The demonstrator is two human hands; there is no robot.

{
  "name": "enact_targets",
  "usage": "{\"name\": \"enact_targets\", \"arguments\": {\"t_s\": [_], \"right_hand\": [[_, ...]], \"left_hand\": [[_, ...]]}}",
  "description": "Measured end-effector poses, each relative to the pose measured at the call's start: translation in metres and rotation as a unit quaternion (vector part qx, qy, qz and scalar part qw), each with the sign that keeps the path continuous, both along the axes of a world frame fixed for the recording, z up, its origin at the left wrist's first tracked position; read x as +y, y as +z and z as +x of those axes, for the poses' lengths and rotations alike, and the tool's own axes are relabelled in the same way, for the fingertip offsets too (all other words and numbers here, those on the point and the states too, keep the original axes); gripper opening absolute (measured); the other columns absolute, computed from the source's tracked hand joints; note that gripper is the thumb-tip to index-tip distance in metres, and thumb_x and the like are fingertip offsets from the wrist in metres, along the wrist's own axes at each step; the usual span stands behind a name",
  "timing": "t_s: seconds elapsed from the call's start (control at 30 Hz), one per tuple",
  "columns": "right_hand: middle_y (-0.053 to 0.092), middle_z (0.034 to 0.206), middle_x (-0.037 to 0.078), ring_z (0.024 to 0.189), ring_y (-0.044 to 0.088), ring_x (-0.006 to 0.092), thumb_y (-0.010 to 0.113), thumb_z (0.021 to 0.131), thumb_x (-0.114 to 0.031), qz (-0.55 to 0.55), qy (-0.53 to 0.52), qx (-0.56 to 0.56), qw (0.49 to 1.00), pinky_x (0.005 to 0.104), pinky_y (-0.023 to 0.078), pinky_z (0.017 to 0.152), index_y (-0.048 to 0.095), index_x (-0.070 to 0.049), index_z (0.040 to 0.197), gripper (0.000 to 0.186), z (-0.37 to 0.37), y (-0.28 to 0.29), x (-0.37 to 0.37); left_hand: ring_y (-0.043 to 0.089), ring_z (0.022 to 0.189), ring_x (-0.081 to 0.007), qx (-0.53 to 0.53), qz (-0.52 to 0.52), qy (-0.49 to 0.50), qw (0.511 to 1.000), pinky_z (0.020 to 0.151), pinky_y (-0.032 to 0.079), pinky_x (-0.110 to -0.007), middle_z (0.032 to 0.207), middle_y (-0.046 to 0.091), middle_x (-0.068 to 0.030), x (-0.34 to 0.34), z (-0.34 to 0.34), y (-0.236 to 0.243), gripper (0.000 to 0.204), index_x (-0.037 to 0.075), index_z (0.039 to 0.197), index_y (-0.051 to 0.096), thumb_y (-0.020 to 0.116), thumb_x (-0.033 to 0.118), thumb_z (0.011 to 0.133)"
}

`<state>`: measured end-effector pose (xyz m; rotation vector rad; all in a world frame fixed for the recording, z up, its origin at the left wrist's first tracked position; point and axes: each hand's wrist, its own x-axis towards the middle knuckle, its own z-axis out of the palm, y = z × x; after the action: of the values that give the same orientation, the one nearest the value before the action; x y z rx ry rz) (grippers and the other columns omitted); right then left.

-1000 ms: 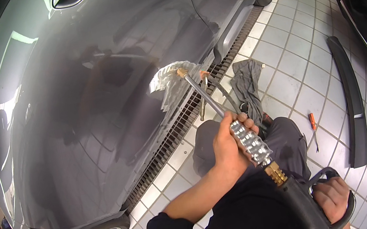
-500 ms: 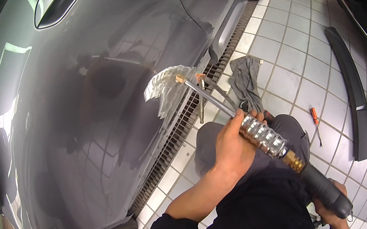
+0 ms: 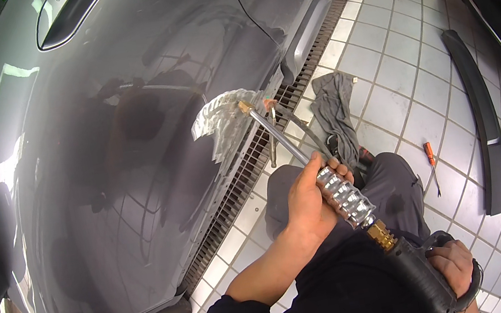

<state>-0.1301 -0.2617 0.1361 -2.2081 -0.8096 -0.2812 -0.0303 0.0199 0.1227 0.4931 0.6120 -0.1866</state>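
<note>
My left hand (image 3: 308, 198) is wrapped round the ribbed chrome weight (image 3: 347, 197) of a slide-hammer dent puller. My right hand (image 3: 456, 266) grips its black handle (image 3: 420, 277), fingers closed. From the weight a steel rod (image 3: 280, 135) runs up to a brass-coloured tip (image 3: 245, 106). That tip lies over a sanded bare-metal patch (image 3: 222, 116) low on the grey car door (image 3: 148, 140); I cannot tell whether it touches. Beside it, a clamp with a copper-coloured end (image 3: 270, 105) sits at the panel's lower edge, a dark cable (image 3: 302, 126) running from it.
A grey cloth (image 3: 334, 112) lies on the tiled floor (image 3: 394, 86) ahead of my knees. To the right are an orange-handled screwdriver (image 3: 430, 156) and a long black trim piece (image 3: 481, 124). A black car (image 3: 487, 4) stands beyond. A drain grate (image 3: 222, 224) runs along the grey car.
The puller's handle end has swung left and down. My right hand has come up and shows closed on the handle. My left hand has shifted slightly left, still round the weight.
</note>
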Motion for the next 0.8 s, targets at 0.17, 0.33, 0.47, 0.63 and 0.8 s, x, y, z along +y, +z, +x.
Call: {"name": "enact_targets", "arguments": {"t_s": [0.17,0.33,0.47,0.63,0.8], "right_hand": [[0.062,0.082,0.01,0.063,0.057,0.0247,0.067,0.066,-0.017,-0.061,0.025,-0.03,0.997,0.0366,0.045,0.059,0.059,-0.002,0.082,0.023,-0.002,0.008,-0.003],[0.062,0.082,0.01,0.063,0.056,0.0243,0.066,0.064,-0.017,-0.09,0.026,-0.063,0.994,0.037,0.045,0.06,0.059,-0.002,0.082,0.025,-0.004,0.019,0.004],[0.062,0.082,0.011,0.063,0.056,0.0242,0.066,0.062,-0.017,-0.076,0.037,-0.074,0.994,0.0371,0.045,0.06,0.059,-0.002,0.083,0.027,-0.003,0.013,0.004],[0.065,0.082,0.008,0.064,0.057,0.0214,0.063,0.058,-0.015,-0.061,0.034,-0.047,0.996,0.0338,0.044,0.059,0.062,-0.004,0.082,0.026,-0.011,0.004,0.005],[0.065,0.08,0.014,0.068,0.062,0.0303,0.064,0.075,-0.01,0.102,-0.019,0.167,0.981,0.037,0.05,0.065,0.061,-0.002,0.087,0.015,-0.019,-0.026,-0.008]], "left_hand": [[0.06,0.079,-0.023,-0.021,-0.013,0.014,1.0,0.075,0.053,-0.04,0.087,0.06,-0.0062,0.003,-0.003,-0.007,0.025,0.01,0.086,0.049,0.058,0.031,0.096],[0.061,0.07,-0.0224,-0.015,0.023,-0.005,1.0,0.067,0.053,-0.038,0.078,0.059,-0.0051,0.017,0.011,-0.007,0.029,0.01,0.087,0.049,0.054,0.037,0.097],[0.058,0.069,-0.0213,-0.026,0.055,0.033,0.998,0.066,0.052,-0.037,0.076,0.056,-0.0063,0.02,0.013,-0.01,0.03,0.009,0.085,0.049,0.052,0.036,0.098],[0.059,0.073,-0.0213,0.024,0.0,0.087,0.996,0.066,0.052,-0.035,0.08,0.058,-0.0052,-0.003,-0.011,-0.012,0.03,0.009,0.087,0.052,0.052,0.037,0.097],[0.06,0.088,-0.0247,-0.015,0.025,0.031,0.999,0.083,0.051,-0.041,0.094,0.058,-0.0086,-0.008,-0.006,-0.004,0.024,0.008,0.097,0.05,0.05,0.032,0.099]]}}
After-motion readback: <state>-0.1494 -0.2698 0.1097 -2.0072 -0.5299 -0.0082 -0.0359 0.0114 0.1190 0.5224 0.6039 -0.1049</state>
